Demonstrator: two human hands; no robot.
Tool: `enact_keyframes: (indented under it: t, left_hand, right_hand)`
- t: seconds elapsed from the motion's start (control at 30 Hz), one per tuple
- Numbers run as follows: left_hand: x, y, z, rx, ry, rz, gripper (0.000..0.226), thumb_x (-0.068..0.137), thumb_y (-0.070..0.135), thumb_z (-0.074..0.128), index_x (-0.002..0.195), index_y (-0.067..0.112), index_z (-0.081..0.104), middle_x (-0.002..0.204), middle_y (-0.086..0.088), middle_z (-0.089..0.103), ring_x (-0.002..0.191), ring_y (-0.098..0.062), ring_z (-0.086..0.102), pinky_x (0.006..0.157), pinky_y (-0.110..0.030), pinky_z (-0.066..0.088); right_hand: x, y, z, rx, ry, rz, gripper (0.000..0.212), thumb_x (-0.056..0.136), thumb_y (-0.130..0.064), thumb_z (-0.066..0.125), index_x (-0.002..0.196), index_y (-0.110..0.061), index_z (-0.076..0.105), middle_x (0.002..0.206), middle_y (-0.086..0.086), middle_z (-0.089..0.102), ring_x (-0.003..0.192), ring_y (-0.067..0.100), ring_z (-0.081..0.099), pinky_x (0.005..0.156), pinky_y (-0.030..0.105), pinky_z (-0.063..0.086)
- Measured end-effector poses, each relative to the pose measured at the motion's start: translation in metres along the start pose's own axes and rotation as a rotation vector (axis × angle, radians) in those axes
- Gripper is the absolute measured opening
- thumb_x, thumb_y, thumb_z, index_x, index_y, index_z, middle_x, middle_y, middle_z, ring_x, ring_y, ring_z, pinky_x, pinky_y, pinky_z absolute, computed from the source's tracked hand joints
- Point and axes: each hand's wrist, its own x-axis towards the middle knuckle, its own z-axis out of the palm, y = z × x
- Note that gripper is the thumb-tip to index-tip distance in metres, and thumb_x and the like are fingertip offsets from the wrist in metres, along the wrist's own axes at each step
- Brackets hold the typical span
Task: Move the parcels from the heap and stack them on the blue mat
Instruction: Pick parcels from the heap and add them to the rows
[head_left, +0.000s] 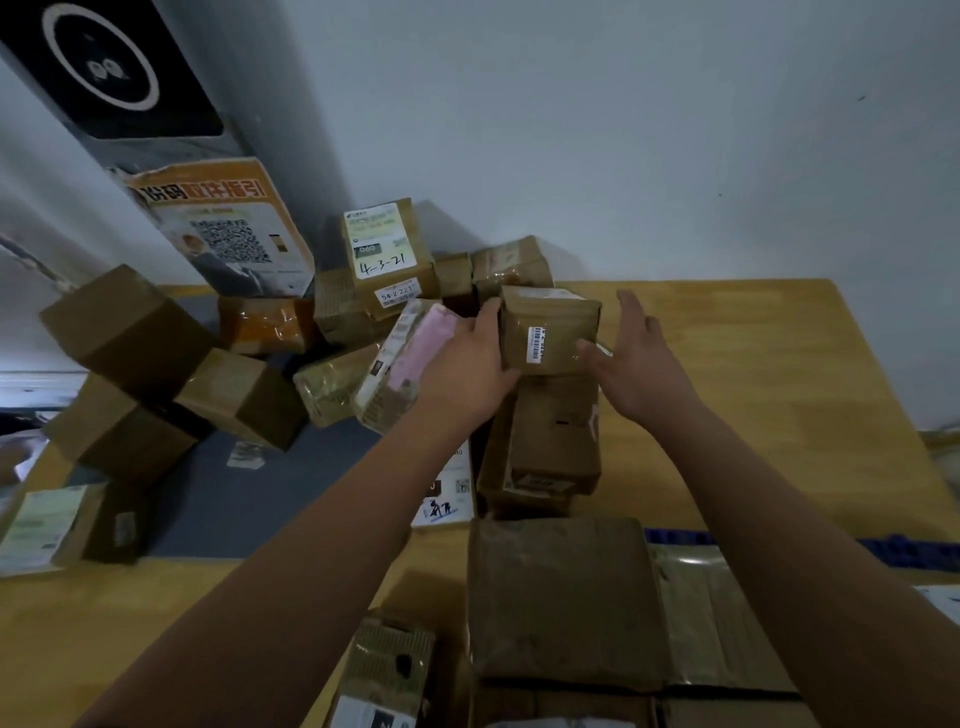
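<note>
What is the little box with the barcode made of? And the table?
Box: brown cardboard, probably wrapped in clear glossy tape, since its faces glint and wrinkle. Table: looks like pale wood with faint grain lines and a smooth matte top, though it could be a veneer.

A parcel sorting or pickup room; labelled cardboard parcels (387, 254) heaped on a wooden table (753, 338); a QR-code poster (223, 228) behind.

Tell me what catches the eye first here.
The left hand grips and the right hand touches a small barcoded parcel at centre, over the heap. Behind-left, a box marked 4-3-21 stands against the wall; larger boxes sit stacked at the near edge by the blue mat.
</note>
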Motion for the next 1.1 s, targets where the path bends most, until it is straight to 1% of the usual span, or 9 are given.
enact_keyframes:
  t: [0.13, 0.2, 0.37, 0.6, 0.73, 0.8, 0.9, 0.97, 1.1]
  left_hand:
    - [0.016, -0.001, 0.015, -0.120, -0.090, -0.039, 0.114, 0.076, 0.025, 0.079, 0.153, 0.029, -0.005, 0.121, -0.008, 0.059, 0.100, -0.023, 0.061, 0.078, -0.037, 0.053]
    - [0.018, -0.002, 0.020, -0.139, -0.065, -0.021, 0.119, 0.073, 0.027, 0.080, 0.151, 0.036, -0.010, 0.123, -0.008, 0.060, 0.100, -0.024, 0.062, 0.082, -0.043, 0.054]
    - [0.014, 0.000, 0.021, -0.229, 0.006, -0.003, 0.096, 0.078, 0.018, 0.077, 0.150, 0.024, 0.015, 0.126, -0.010, 0.058, 0.103, -0.023, 0.061, 0.084, -0.041, 0.054]
    - [-0.019, 0.018, 0.009, -0.339, 0.083, 0.022, 0.068, 0.080, 0.020, 0.077, 0.132, 0.026, 0.034, 0.130, -0.004, 0.051, 0.112, -0.015, 0.054, 0.088, -0.033, 0.052]
    - [-0.040, 0.038, 0.002, -0.301, 0.043, 0.061, 0.044, 0.085, 0.028, 0.072, 0.110, 0.030, 0.035, 0.121, 0.002, 0.051, 0.106, -0.013, 0.052, 0.076, -0.021, 0.042]
    - [-0.051, 0.049, -0.002, -0.291, 0.053, 0.089, 0.032, 0.090, 0.036, 0.065, 0.106, 0.029, 0.038, 0.114, 0.003, 0.051, 0.099, -0.011, 0.051, 0.071, -0.022, 0.039]
    - [-0.069, 0.066, -0.005, -0.282, 0.124, 0.187, 0.018, 0.097, 0.040, 0.053, 0.102, 0.029, 0.041, 0.110, -0.001, 0.055, 0.092, -0.010, 0.049, 0.067, -0.019, 0.035]
    - [-0.082, 0.081, -0.006, -0.296, 0.133, 0.196, 0.017, 0.097, 0.038, 0.054, 0.102, 0.028, 0.042, 0.111, -0.002, 0.054, 0.092, -0.009, 0.049, 0.068, -0.018, 0.035]
    - [-0.110, 0.114, 0.001, -0.362, 0.110, 0.148, 0.040, 0.087, 0.038, 0.067, 0.115, 0.032, 0.038, 0.124, 0.001, 0.052, 0.108, -0.012, 0.052, 0.083, -0.030, 0.050]
  right_hand:
    - [0.018, -0.002, 0.004, 0.090, -0.080, -0.045, 0.081, 0.094, -0.031, 0.058, 0.154, -0.023, 0.003, 0.144, 0.018, 0.042, 0.122, 0.035, 0.050, 0.086, 0.036, 0.042]
    - [0.020, -0.002, 0.007, 0.129, -0.120, -0.066, 0.081, 0.094, -0.030, 0.059, 0.153, -0.026, 0.003, 0.138, 0.014, 0.050, 0.109, 0.028, 0.055, 0.080, 0.033, 0.042]
    - [0.017, -0.001, 0.011, 0.195, -0.086, -0.092, 0.068, 0.093, -0.031, 0.061, 0.146, -0.025, 0.020, 0.137, 0.009, 0.050, 0.112, 0.025, 0.054, 0.082, 0.035, 0.047]
    - [-0.019, -0.002, 0.002, 0.340, 0.051, -0.138, 0.043, 0.096, -0.035, 0.052, 0.133, -0.022, 0.035, 0.130, 0.001, 0.050, 0.115, 0.019, 0.051, 0.090, 0.039, 0.050]
    - [-0.043, -0.002, -0.007, 0.441, 0.151, -0.142, 0.021, 0.095, -0.039, 0.050, 0.110, -0.026, 0.042, 0.120, -0.002, 0.053, 0.105, 0.015, 0.054, 0.083, 0.044, 0.054]
    - [-0.057, -0.001, -0.012, 0.486, 0.229, -0.135, 0.019, 0.096, -0.036, 0.052, 0.106, -0.023, 0.044, 0.115, -0.003, 0.053, 0.097, 0.005, 0.054, 0.080, 0.037, 0.054]
    - [-0.080, 0.002, -0.024, 0.579, 0.332, -0.127, 0.022, 0.096, -0.030, 0.055, 0.113, -0.024, 0.043, 0.114, -0.008, 0.053, 0.099, -0.002, 0.054, 0.081, 0.024, 0.048]
    - [-0.095, 0.009, -0.033, 0.631, 0.374, -0.097, 0.033, 0.095, -0.030, 0.056, 0.125, -0.025, 0.043, 0.121, -0.007, 0.054, 0.107, 0.005, 0.055, 0.086, 0.026, 0.049]
    - [-0.126, 0.027, -0.053, 0.578, 0.420, -0.039, 0.051, 0.096, -0.030, 0.055, 0.143, -0.020, 0.037, 0.133, -0.003, 0.044, 0.108, 0.002, 0.047, 0.087, 0.024, 0.046]
